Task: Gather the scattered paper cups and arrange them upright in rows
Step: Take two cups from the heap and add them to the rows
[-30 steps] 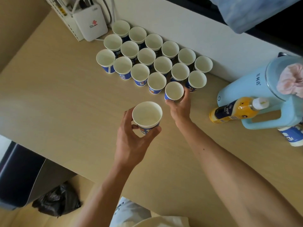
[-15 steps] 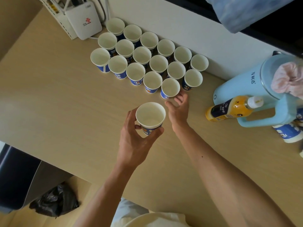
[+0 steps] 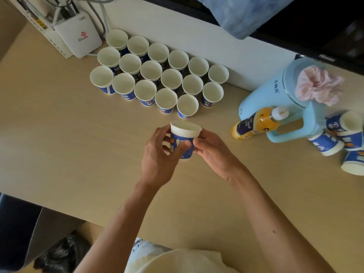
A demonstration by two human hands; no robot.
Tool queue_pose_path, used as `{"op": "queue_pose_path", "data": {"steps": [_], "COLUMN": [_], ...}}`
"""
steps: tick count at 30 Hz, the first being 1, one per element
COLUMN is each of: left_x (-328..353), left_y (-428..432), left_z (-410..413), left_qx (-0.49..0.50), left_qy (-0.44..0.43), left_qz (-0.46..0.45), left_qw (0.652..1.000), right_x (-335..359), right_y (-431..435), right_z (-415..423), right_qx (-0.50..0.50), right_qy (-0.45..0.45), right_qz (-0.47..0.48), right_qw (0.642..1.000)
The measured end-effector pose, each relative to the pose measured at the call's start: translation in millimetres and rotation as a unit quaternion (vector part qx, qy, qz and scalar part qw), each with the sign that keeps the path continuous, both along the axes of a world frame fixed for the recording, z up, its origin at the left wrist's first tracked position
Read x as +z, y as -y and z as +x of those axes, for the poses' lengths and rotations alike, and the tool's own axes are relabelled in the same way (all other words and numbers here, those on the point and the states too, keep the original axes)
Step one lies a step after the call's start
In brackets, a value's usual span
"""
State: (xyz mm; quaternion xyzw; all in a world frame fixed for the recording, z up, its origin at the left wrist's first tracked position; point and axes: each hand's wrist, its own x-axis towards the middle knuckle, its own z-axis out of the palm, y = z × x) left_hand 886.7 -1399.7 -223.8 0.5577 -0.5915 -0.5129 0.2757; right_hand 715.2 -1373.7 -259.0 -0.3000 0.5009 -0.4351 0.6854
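Note:
Several blue-and-white paper cups [image 3: 151, 70] stand upright in three diagonal rows at the back of the wooden table [image 3: 69, 134], against the wall. Just in front of the rows, one more paper cup [image 3: 182, 141] is held above the table, upright and tipped slightly away from me. My left hand [image 3: 157, 154] wraps its left side and my right hand [image 3: 211, 148] pinches its right side. Several more cups [image 3: 325, 143] lie tipped over at the far right, beside the kettle.
A light-blue kettle [image 3: 275, 99] with a pink cloth on its lid stands at the right, an orange drink bottle [image 3: 256, 123] lying against it. A white router [image 3: 78, 39] with cables sits at the back left. The table's front edge runs below my forearms.
My right hand left the last cup of the front row and came back onto the cup in my left hand. That cup now tilts so its blue side shows.

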Motion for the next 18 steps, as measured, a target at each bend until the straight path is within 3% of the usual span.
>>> {"op": "queue_pose_path", "data": {"steps": [7, 13, 18], "left_x": [-0.6, -2.9, -3.6], "left_y": [-6.6, -13.2, -20.0], "left_z": [-10.0, -6.6, -5.2], "left_qx": [-0.025, -0.003, -0.003], "left_qy": [0.004, 0.011, 0.014], "left_qz": [-0.003, 0.015, 0.022], "left_qw": [1.000, 1.000, 1.000], "right_x": [-16.2, -38.1, -61.8], "right_y": [-11.9, -0.5, 18.9], "right_z": [-10.7, -17.6, -21.1], "right_qx": [-0.093, -0.277, -0.309], "right_qy": [-0.069, -0.148, -0.232], "right_qz": [0.005, 0.050, 0.046], "right_qw": [0.993, 0.948, 0.921]}}
